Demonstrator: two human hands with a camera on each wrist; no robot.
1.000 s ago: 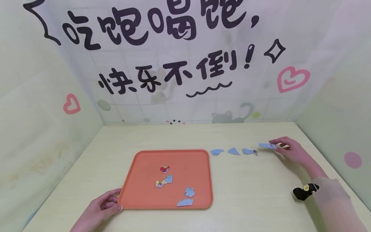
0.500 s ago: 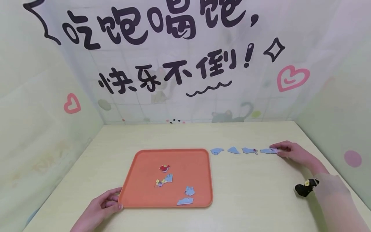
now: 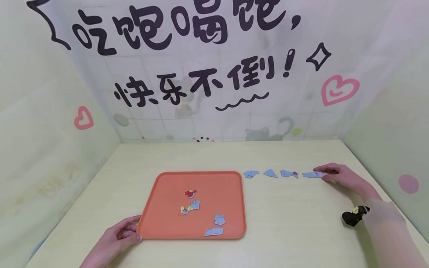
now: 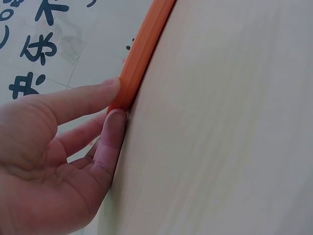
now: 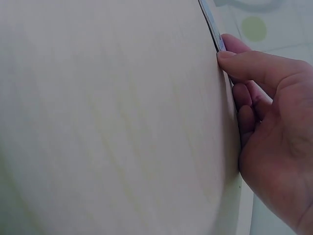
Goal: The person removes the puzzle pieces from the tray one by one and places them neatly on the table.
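Note:
An orange tray [image 3: 167,227] lies on the table, and my left hand [image 3: 115,238] pinches its near left corner between thumb and fingers. In the left wrist view the fingertips touch the tray's rim [image 4: 134,63]. At the right, my right hand [image 3: 343,178] pinches the right end of a flat light-blue puzzle piece [image 3: 310,174] on the table. That piece shows only as a thin edge [image 5: 211,24] in the right wrist view. Left of it lie three more blue pieces in a row: one with a dark red spot [image 3: 288,174], a triangular one [image 3: 270,173] and another [image 3: 250,174].
On the tray lie a red piece [image 3: 190,193], a yellow-and-blue cluster [image 3: 190,207], a blue piece [image 3: 219,220] and a long blue piece [image 3: 214,232]. A printed wall [image 3: 187,126] stands behind the table [image 3: 285,223], with side walls left and right.
My right hand has lowered the blue puzzle piece to the table at the right end of the row and shifted it slightly right. My left hand has stayed at the tray corner.

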